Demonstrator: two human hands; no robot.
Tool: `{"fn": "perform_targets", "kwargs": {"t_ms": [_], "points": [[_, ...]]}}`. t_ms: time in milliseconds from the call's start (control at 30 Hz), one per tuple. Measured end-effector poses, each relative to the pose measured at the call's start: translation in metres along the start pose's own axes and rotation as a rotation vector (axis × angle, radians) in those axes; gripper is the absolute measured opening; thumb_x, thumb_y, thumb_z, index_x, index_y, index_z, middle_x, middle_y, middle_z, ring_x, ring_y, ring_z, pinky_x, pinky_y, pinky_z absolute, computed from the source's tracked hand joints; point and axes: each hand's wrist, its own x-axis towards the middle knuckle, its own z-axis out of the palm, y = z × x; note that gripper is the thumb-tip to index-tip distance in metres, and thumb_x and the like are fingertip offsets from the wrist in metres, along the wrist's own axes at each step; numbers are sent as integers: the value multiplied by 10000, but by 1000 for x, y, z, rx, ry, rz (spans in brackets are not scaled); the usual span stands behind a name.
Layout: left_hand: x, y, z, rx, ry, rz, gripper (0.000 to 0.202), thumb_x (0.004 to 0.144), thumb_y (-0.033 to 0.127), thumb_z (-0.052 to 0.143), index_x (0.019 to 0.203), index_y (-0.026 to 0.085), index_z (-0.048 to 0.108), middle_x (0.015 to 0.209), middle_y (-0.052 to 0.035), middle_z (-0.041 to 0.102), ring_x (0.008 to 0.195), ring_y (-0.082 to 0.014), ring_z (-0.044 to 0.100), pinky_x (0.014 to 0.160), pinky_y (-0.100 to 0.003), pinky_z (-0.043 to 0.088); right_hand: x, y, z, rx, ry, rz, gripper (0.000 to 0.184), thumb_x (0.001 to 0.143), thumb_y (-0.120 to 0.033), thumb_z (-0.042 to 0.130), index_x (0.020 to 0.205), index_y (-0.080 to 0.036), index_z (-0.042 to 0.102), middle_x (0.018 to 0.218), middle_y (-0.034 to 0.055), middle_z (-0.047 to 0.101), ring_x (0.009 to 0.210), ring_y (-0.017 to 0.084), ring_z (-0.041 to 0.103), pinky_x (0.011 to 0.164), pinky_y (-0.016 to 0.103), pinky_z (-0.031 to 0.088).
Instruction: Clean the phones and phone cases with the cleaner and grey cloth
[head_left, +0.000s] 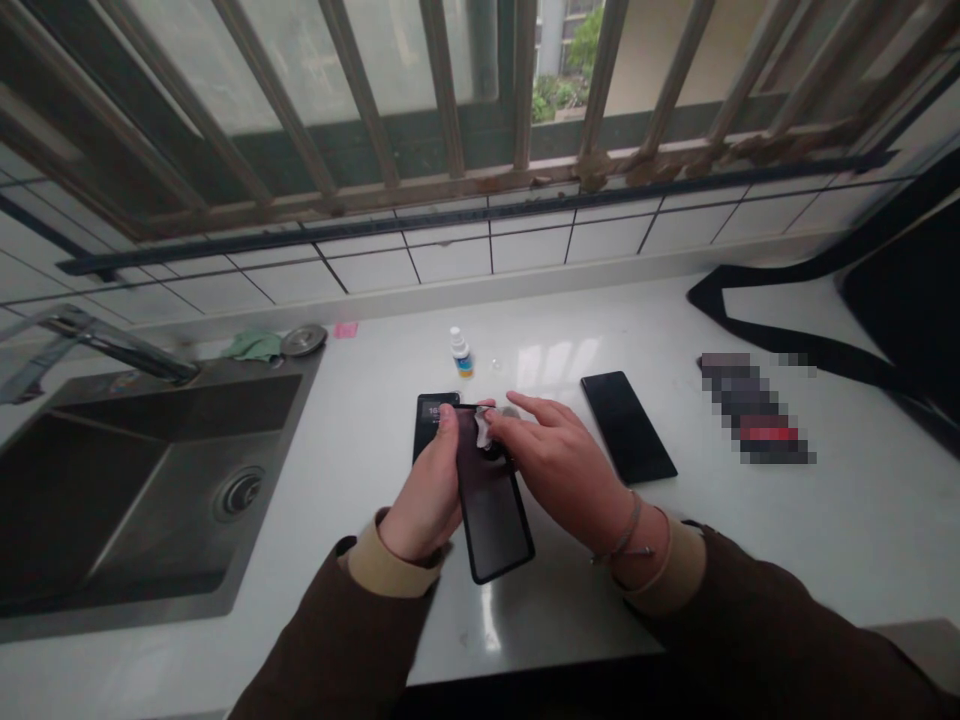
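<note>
My left hand [431, 485] grips a black smartphone [496, 515] by its left edge, thumb near the top corner, holding it screen up above the counter. A small white wipe [482, 430] is pinched under the fingers of my right hand [559, 450] and pressed on the upper part of the screen. Partly covered behind the left hand, a second phone [427, 430] lies with a lit clock display. To the right of my right hand rests a larger black phone or small tablet [628, 427]. Beyond the hands stands a small white spray bottle [461, 352] with a blue and orange label.
At the left is a steel sink [262, 560] with a faucet [112, 345]. A green cloth [255, 346], a metal drain cover [304, 340] and a pink slip [346, 330] lie behind it. A blurred-out item [754, 410] and a black strap [795, 340] lie at the right. A barred window runs along the back.
</note>
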Motion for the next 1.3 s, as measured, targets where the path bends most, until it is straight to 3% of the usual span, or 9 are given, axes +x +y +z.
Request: {"fn": "perform_targets", "kwargs": {"t_ms": [300, 433, 533, 633, 767, 867, 933, 1133, 1300], "points": [[3, 6, -4, 48, 122, 160, 681, 993, 750, 615, 1333, 176, 749, 1086, -118, 843, 945, -246, 804, 903, -371, 633, 0, -9, 3, 204, 24, -22, 225, 1091, -114, 554, 1221, -193, 720, 1104, 114, 826, 1221, 296, 726, 1113, 493, 580], [2, 17, -6, 51, 129, 99, 696, 1022, 769, 530, 1135, 135, 794, 985, -134, 836, 872, -251, 797, 835, -366, 639, 2, -16, -7, 475, 73, 172, 154, 1096, -205, 577, 1138, -213, 725, 1036, 81, 808, 981, 238, 759, 886, 389, 631], [-4, 24, -5, 22, -4, -43, 630, 1066, 708, 495, 1165, 149, 768, 995, -137, 828, 854, -253, 797, 845, -388, 639, 3, -11, -13, 631, 277, 462, 152, 1106, -326, 598, 1133, -236, 718, 1000, 48, 802, 869, 203, 754, 765, 341, 604], [-12, 26, -2, 42, -245, -266, 628, 1074, 702, 464, 1317, 169, 692, 1016, -178, 817, 869, -301, 807, 858, -456, 636, 5, -3, -13, 728, 464, 608, 208, 1102, -419, 614, 1143, -235, 704, 945, 34, 795, 879, 208, 756, 794, 353, 611], [-19, 23, 0, 78, -406, -447, 664, 1068, 719, 453, 1310, 154, 704, 1027, -203, 806, 897, -306, 800, 869, -442, 623, 7, -2, -10, 937, 315, 608, 287, 1065, -522, 659, 1128, -243, 681, 869, 8, 750, 743, 184, 720, 673, 316, 607], [-20, 23, -1, 88, -389, -441, 747, 1035, 772, 457, 1062, 109, 801, 1024, -234, 794, 871, -303, 783, 871, -433, 620, 6, -7, -8, 1179, 48, 651, 324, 1043, -590, 663, 1127, -278, 645, 757, -42, 671, 465, 123, 574, 421, 257, 476], [-19, 24, -2, 60, -369, -425, 782, 1022, 795, 448, 1020, 107, 820, 1025, -243, 793, 852, -302, 779, 857, -430, 622, 6, -8, -8, 1269, -15, 687, 335, 1034, -608, 664, 1121, -287, 625, 708, -60, 631, 409, 113, 519, 377, 250, 428], [-11, 29, -5, -43, -278, -304, 780, 1038, 760, 457, 1159, 75, 810, 1101, -267, 804, 889, -312, 798, 911, -460, 639, 11, 1, -4, 1237, 103, 638, 355, 1025, -585, 681, 1062, -234, 645, 838, -10, 690, 711, 153, 673, 715, 324, 616], [-8, 27, 1, 36, -71, -254, 623, 1096, 595, 489, 1114, 71, 826, 1079, -250, 833, 901, -316, 826, 848, -416, 662, 7, 4, 4, 1062, 143, 675, 359, 1044, -585, 648, 1096, -230, 655, 770, -11, 679, 656, 164, 659, 582, 284, 552]]}}
